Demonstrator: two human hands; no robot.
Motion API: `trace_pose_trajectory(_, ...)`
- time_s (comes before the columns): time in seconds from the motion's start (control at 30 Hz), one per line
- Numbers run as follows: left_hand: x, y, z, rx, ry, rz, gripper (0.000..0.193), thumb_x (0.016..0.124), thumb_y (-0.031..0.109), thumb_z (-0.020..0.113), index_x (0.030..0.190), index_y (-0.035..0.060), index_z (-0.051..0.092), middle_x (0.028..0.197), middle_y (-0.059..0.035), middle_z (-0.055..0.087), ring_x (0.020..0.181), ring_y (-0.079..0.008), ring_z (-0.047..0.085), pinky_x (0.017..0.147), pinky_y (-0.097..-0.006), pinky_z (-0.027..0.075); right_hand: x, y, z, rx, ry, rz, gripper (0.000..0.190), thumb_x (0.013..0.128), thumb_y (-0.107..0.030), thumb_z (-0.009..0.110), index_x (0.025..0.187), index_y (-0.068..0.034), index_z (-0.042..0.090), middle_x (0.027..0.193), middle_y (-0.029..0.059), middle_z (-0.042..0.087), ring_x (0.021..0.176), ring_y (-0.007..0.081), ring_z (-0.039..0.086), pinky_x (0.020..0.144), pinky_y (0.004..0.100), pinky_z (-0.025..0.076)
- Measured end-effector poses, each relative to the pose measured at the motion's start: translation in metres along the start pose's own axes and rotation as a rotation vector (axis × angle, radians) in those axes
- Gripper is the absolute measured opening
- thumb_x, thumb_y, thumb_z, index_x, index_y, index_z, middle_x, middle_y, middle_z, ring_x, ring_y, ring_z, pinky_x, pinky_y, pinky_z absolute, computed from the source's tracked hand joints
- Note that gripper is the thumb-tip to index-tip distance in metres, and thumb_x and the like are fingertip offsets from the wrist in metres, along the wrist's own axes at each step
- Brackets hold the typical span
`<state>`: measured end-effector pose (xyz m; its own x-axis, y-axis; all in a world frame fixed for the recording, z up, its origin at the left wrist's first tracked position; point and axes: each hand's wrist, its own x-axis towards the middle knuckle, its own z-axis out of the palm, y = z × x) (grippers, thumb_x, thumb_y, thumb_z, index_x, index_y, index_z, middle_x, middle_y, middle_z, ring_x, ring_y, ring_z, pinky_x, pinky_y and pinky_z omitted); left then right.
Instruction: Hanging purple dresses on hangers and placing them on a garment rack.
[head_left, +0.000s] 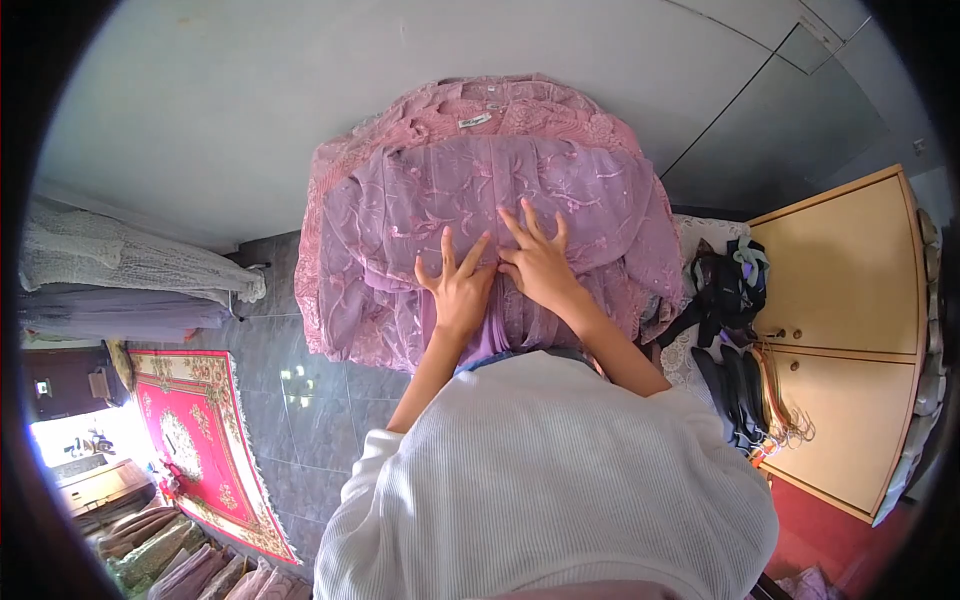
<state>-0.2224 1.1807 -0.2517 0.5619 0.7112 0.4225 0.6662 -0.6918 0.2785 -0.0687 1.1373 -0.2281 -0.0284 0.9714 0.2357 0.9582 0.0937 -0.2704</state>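
Note:
A lilac sheer garment with embroidered vines and pink floral details lies face up before me, its upper part folded over. My left hand and my right hand meet at its centre seam. On each hand the thumb and forefinger pinch the fabric there, and the other fingers spread over it. What exactly sits between the fingertips is too small to tell. Beneath it, pink lace garments show at the top and left edges, one bearing a white neck label.
Right of the garments, a lace-edged cloth bears dark clothing and several hangers, beside a wooden cabinet. White and grey garments hang at left. A red patterned rug lies on the dark tiled floor.

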Motion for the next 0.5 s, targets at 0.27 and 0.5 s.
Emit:
trace_pose_trajectory(0.27, -0.001, -0.002, 0.004, 0.016, 0.043, 0.035, 0.008, 0.078, 0.028, 0.062, 0.077, 0.0243, 0.069, 0.125, 0.0166, 0.051, 0.134, -0.0249, 0.026, 0.101, -0.0570, -0.003, 0.008, 0.004, -0.006, 0.100, -0.130, 0.052, 0.019, 0.068, -0.021, 0.072, 0.085, -0.014, 0.071, 0.139, 0.0012, 0.037, 0.136, 0.0293, 0.019, 0.098, 0.0656, 0.010)
trace_pose_trajectory(0.5, -0.005, -0.004, 0.007, 0.031, 0.047, 0.069, 0.007, 0.076, 0.029, 0.065, 0.078, 0.0261, 0.071, 0.124, 0.0163, 0.053, 0.134, -0.0270, 0.027, 0.102, -0.0545, -0.003, 0.016, 0.010, -0.002, 0.129, -0.165, 0.007, 0.017, 0.063, -0.017, 0.075, 0.076, -0.013, 0.065, 0.123, 0.0022, 0.046, 0.133, 0.0269, 0.026, 0.096, 0.0694, 0.011)
